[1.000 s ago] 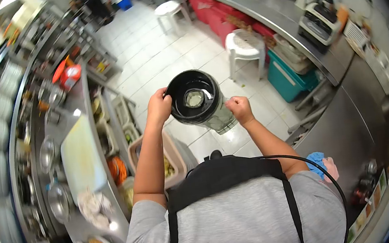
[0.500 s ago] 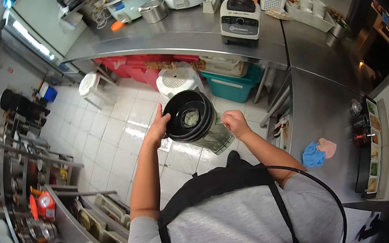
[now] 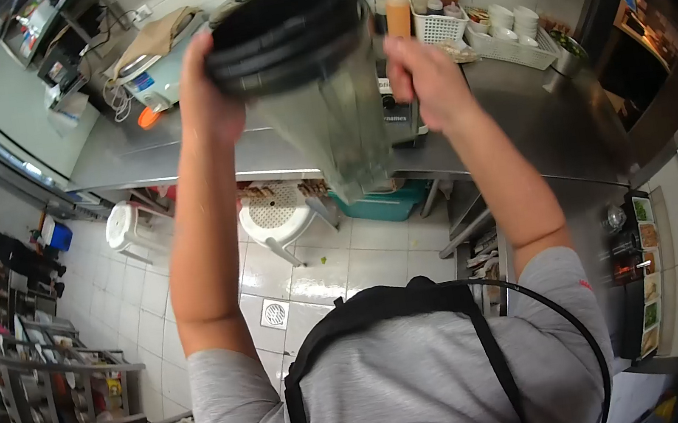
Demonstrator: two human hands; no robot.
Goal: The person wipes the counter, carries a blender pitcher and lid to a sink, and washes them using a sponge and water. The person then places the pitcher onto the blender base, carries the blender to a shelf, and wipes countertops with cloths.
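Observation:
A clear blender jar (image 3: 327, 119) with a wide black lid (image 3: 286, 34) is raised in front of me, tilted, its bottom toward me. My left hand (image 3: 208, 92) grips the lid's left side. On the jar's right side, my right hand (image 3: 429, 80) is closed around the handle, which is mostly hidden behind the fingers. Behind the jar, the blender base (image 3: 402, 117) stands on the steel counter (image 3: 100, 153), largely covered by the jar and my right hand.
Along the wall are an orange bottle (image 3: 397, 15), a white basket (image 3: 440, 25) and a tray of cups (image 3: 512, 43). Below the counter stand white stools (image 3: 275, 215) and a teal bin (image 3: 385, 204). A person (image 3: 14, 250) is at the far left.
The view has swung from the left shelves toward the counter. Both hands have lifted the jar higher and farther forward, in front of the blender base.

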